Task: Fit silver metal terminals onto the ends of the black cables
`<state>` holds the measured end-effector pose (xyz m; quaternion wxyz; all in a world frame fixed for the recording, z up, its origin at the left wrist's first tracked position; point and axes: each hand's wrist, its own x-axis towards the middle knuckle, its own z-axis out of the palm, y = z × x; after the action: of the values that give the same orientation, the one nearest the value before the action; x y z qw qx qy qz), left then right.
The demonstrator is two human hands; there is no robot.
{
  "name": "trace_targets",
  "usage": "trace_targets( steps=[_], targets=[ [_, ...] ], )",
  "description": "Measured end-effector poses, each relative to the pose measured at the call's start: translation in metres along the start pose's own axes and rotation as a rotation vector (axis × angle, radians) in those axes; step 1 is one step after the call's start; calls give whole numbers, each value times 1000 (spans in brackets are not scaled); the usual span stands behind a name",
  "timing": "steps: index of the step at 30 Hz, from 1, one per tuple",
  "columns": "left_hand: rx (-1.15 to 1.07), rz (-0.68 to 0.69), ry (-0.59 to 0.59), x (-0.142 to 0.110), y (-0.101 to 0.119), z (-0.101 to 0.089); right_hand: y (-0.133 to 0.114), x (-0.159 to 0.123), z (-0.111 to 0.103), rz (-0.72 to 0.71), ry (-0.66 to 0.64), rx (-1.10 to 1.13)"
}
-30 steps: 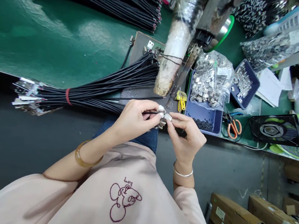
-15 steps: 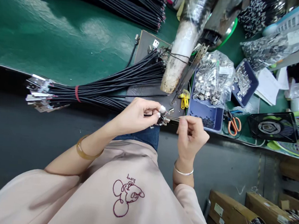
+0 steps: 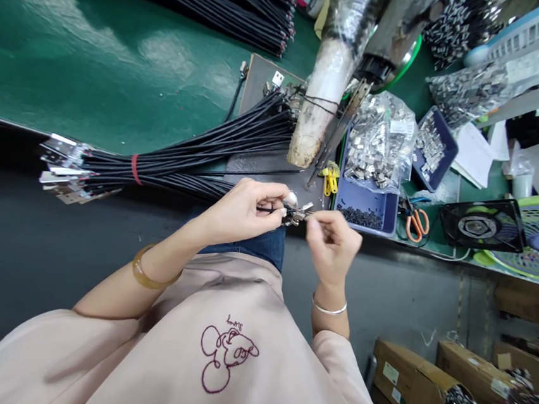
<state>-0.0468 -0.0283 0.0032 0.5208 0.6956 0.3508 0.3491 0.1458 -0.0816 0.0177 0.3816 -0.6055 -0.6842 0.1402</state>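
My left hand [image 3: 250, 208] pinches a black cable close to its end, with white coverings on the fingertips. Just beyond those fingertips lie small metal connectors [image 3: 298, 212] at the table edge. My right hand [image 3: 335, 243] is closed in a pinch beside them, its fingertips nearly meeting the connectors. Whatever lies between its fingers is too small and blurred to make out. Behind my left hand a bundle of black cables [image 3: 198, 147], tied with a red band [image 3: 135, 169], reaches over the table edge, silvery plugs [image 3: 70, 170] at its left end.
A wrapped white tube [image 3: 311, 120] slants down over the grey board [image 3: 258, 166]. Right of it are a yellow cutter [image 3: 330, 179], a blue tray [image 3: 391, 215] with bagged metal parts, and orange-handled scissors [image 3: 417, 225]. More black cables [image 3: 188, 3] lie at the back.
My right hand has moved left, bringing its pinched fingertips up to the connectors by my left hand. My left hand keeps its pinch on the cable. The view has shifted slightly.
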Motion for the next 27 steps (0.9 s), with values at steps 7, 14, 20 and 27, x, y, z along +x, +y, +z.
trace_targets(
  steps=[7, 14, 20, 27],
  targets=[
    [221, 233, 133, 3, 5, 6, 54, 36, -48, 141, -11, -315],
    [49, 47, 17, 11, 1, 1, 69, 56, -41, 195, -174, -337],
    [-114, -55, 99, 13, 0, 7, 29, 27, -29, 173, 159, 92],
    [-62, -63, 194, 13, 1, 15, 8, 6, 10, 252, 2, 289]
  ],
)
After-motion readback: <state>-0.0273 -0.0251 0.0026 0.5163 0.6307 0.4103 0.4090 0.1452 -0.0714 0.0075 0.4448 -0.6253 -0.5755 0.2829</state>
